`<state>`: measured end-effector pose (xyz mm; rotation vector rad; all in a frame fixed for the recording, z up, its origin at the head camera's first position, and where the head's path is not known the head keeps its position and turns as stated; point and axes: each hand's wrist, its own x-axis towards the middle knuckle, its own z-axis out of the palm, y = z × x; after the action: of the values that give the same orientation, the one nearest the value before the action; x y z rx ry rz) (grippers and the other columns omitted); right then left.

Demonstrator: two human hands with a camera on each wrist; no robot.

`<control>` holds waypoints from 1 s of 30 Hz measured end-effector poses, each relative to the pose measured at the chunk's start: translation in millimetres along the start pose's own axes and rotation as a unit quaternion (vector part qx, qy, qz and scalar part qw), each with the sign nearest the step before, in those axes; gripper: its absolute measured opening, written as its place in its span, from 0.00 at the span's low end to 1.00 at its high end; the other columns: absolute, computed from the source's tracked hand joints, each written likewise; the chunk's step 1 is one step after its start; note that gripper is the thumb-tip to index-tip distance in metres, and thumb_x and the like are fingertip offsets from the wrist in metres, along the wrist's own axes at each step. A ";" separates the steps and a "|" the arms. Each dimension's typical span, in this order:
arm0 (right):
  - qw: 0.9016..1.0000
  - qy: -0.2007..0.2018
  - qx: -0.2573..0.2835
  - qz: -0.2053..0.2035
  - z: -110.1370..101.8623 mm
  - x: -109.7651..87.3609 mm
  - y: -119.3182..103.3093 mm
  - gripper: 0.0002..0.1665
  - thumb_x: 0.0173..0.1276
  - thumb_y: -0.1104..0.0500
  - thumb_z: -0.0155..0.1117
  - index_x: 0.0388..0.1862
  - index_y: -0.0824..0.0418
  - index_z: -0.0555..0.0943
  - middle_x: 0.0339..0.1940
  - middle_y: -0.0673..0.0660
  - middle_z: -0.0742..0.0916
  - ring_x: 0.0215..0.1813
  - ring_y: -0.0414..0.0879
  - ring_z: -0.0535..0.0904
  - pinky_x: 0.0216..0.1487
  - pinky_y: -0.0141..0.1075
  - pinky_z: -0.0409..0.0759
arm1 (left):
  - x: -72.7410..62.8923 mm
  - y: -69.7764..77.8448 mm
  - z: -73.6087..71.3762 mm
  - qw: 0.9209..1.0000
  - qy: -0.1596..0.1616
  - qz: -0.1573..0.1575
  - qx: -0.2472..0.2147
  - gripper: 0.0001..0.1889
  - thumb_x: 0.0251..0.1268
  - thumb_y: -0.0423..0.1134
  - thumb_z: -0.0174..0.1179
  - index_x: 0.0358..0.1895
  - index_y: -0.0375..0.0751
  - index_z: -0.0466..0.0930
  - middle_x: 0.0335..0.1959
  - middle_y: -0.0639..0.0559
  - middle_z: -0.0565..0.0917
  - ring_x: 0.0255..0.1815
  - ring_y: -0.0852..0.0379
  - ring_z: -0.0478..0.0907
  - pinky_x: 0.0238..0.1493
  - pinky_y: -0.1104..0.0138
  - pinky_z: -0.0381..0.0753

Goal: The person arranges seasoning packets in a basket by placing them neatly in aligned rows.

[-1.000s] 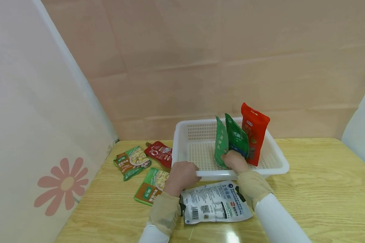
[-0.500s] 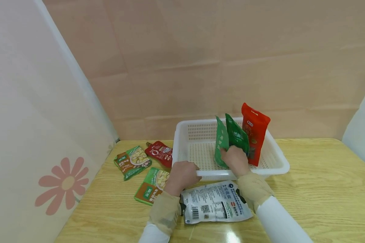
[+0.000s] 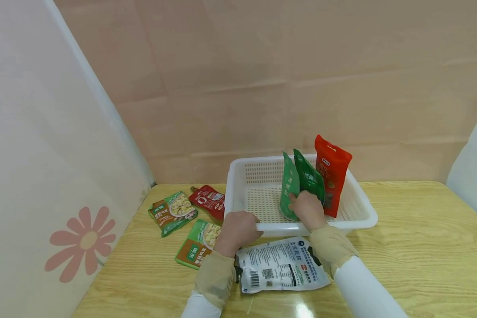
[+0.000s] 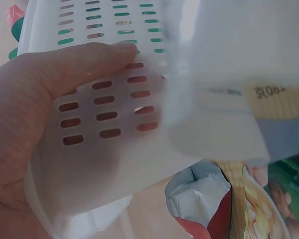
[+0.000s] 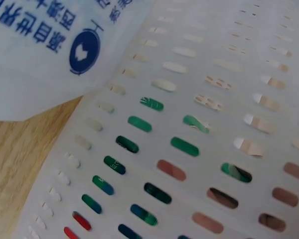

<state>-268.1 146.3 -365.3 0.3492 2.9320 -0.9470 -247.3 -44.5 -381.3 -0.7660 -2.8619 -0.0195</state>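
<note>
The left hand [image 3: 240, 227] grips the white basket [image 3: 282, 227] at its near-left corner. Inside, the light green pouch [image 3: 289, 185] stands upright, just left of the nearer right hand [image 3: 308, 210]; whether this hand holds anything, I cannot tell.

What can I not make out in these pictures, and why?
Head view: fingertips of the right hand, hidden by the hand itself.
Head view: right end of the red spouted pouch, behind the basket.
Head view: fine print on the white bag, too small.
Left wrist view: the left hand, cut off at left.
Right wrist view: whatever is behind the basket wall, showing only in pieces.
</note>
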 end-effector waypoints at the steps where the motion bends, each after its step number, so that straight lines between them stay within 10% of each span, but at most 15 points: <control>1: 1.000 0.000 -0.001 0.000 0.1 0.1 -0.2 0.26 0.75 0.51 0.47 0.35 0.72 0.83 0.35 0.65 0.89 0.28 0.49 0.82 0.23 0.34 0.72 | -0.2 -0.1 0.3 1.000 0.001 0.000 0.001 0.12 0.55 0.49 0.63 0.18 0.52 0.80 0.12 0.58 0.77 0.13 0.62 0.65 0.15 0.67 0.65; 30: 1.000 -0.013 0.001 0.022 0.8 4.6 -0.5 0.29 0.77 0.48 0.43 0.35 0.71 0.81 0.23 0.58 0.82 0.27 0.49 0.78 0.25 0.33 0.69 | -0.7 0.0 -2.1 1.000 0.002 -0.004 -0.004 0.15 0.56 0.48 0.62 0.15 0.49 0.79 0.10 0.57 0.75 0.13 0.61 0.63 0.15 0.67 0.64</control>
<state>-272.7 146.4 -366.1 0.3967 2.8867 -0.9411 -246.4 -45.0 -379.3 -0.7552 -2.8623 -0.0339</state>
